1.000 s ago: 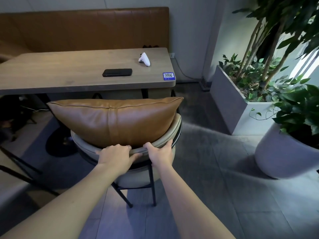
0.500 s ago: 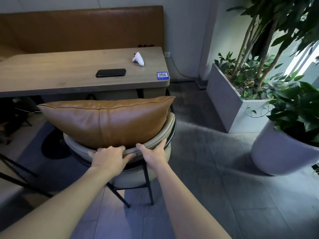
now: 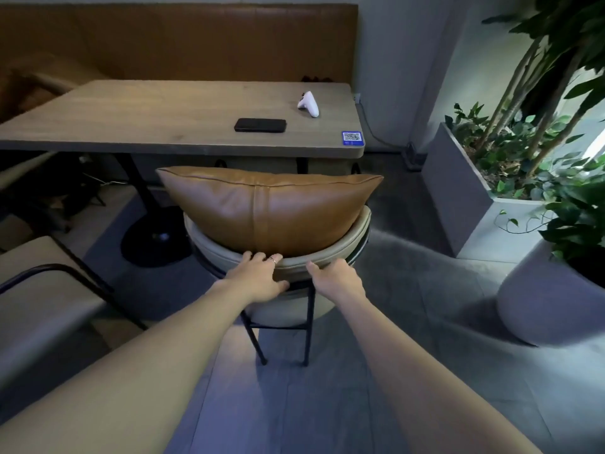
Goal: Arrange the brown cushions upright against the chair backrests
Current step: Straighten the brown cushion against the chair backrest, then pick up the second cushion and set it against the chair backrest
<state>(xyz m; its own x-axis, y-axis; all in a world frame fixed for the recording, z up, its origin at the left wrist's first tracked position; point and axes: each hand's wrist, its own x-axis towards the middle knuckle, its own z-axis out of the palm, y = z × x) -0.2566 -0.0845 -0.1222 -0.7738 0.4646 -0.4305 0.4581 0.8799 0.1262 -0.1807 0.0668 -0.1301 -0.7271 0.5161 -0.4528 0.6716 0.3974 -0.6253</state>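
A brown leather cushion [image 3: 268,208] stands upright inside a round beige chair [image 3: 330,257], leaning on its curved backrest and rising well above the rim. I face the chair from behind. My left hand [image 3: 258,278] lies over the top of the backrest rim, fingers curled on it just below the cushion. My right hand [image 3: 337,278] grips the same rim a little to the right. The chair seat is hidden behind the backrest.
A wooden table [image 3: 163,126] stands just beyond the chair, with a black phone [image 3: 260,125] and a white controller [image 3: 308,104] on it. A brown bench back [image 3: 176,40] lines the wall. Another beige chair [image 3: 39,290] is at left. Planters [image 3: 458,198] and a round pot [image 3: 550,306] stand at right.
The chair with the cushion now sits farther from me and closer to the table. Both hands stay on the backrest rim, arms stretched out more.
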